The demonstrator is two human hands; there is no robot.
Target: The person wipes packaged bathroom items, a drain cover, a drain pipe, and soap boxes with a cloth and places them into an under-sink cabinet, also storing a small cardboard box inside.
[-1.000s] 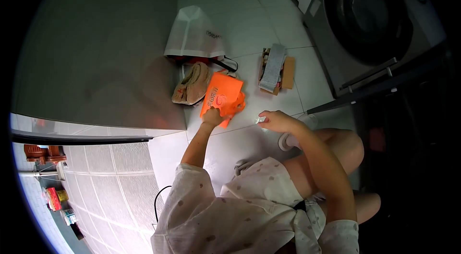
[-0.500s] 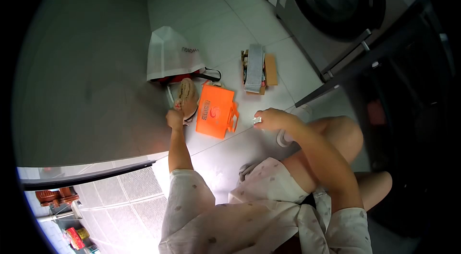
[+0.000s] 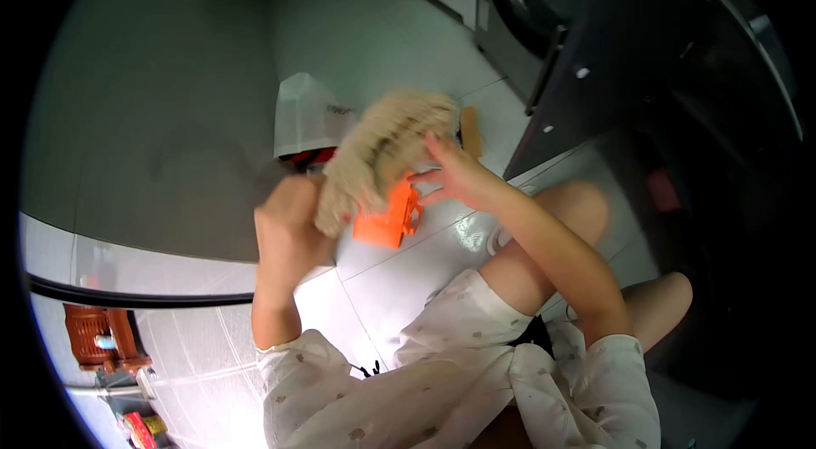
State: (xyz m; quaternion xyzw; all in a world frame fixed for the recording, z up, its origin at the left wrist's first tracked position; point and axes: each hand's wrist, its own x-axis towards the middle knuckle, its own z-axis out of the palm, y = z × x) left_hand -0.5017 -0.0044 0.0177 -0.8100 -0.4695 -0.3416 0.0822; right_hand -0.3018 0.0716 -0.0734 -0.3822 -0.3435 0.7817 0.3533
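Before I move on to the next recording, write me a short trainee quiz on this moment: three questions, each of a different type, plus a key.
1. Which hand is closed on the fluffy item?

2. True or false: the right hand has its fingers spread.

3. Pick one. The bag just below the fluffy item in the picture is:
a) green
b) orange
c) blue

Key:
1. The left hand, at the item's lower left end.
2. True.
3. b
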